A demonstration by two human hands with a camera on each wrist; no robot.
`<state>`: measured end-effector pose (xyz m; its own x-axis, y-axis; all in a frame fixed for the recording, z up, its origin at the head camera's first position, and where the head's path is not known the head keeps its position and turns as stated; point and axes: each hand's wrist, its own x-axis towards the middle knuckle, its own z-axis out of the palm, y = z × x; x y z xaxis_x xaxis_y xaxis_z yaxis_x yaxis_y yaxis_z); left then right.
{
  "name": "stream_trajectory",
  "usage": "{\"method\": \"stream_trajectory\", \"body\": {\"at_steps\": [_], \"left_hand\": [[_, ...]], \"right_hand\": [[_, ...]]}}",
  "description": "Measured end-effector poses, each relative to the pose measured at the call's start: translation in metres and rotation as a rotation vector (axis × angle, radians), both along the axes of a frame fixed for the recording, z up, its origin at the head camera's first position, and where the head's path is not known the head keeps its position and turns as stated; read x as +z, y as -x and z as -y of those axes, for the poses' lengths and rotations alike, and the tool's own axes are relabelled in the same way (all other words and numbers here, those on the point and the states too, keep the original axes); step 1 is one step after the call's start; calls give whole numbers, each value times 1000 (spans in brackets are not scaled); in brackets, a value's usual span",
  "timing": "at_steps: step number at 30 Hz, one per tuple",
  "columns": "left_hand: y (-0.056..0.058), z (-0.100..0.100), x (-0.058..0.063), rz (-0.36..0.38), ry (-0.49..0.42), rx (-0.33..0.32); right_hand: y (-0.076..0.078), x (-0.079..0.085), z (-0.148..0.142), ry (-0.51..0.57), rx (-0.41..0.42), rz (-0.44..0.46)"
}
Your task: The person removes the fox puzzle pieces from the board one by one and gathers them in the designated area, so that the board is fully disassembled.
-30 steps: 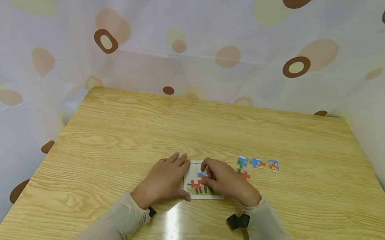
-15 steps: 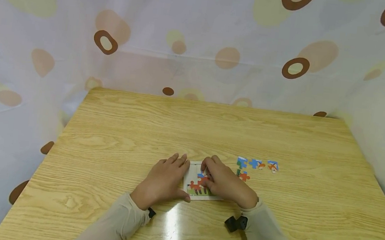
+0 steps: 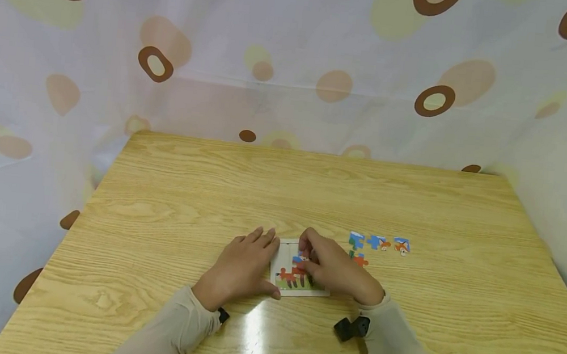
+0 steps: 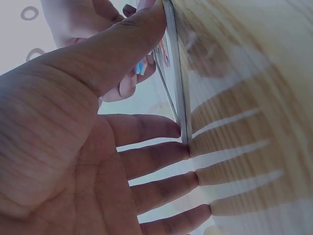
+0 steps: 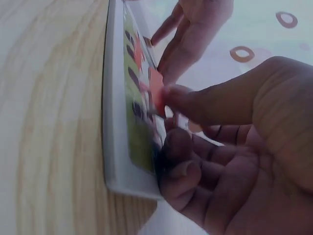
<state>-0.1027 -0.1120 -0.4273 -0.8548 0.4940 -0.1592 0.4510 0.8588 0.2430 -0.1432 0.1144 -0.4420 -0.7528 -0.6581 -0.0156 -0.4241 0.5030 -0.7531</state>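
A small white puzzle tray [image 3: 282, 254] lies on the table between the hands. Joined pieces along its near side show green grass and the dark legs of a red animal. My left hand [image 3: 241, 264] rests by the tray's left edge, its fingers straight and spread, fingertips down on the table and thumb at the near corner. Over the tray, my right hand [image 3: 338, 269] pinches a red and blue puzzle piece [image 3: 298, 261] between thumb and fingers. In the right wrist view this puzzle piece [image 5: 155, 90] stands tilted above the picture, partly hidden by the fingers.
Several loose puzzle pieces lie right of the tray: a blue and green piece [image 3: 356, 240], a piece with a fox ear [image 3: 377, 242], a fox-face piece [image 3: 402, 246] and a red piece [image 3: 360, 259]. A spotted curtain [image 3: 290, 103] hangs behind the wooden table [image 3: 211, 181].
My right hand dips toward the tray, then rises slightly back to the right, and the pinched puzzle piece shifts and tilts with it. My left hand stays in place.
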Motion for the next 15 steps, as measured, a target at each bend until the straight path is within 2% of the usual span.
{"method": "stream_trajectory", "body": {"at_steps": [5,15], "left_hand": [[1,0,0,-2,3,0],[0,-1,0,8,-8,3]], "right_hand": [[5,-3,-5,61,22,32],[13,-3,-17,99,40,141]]}}
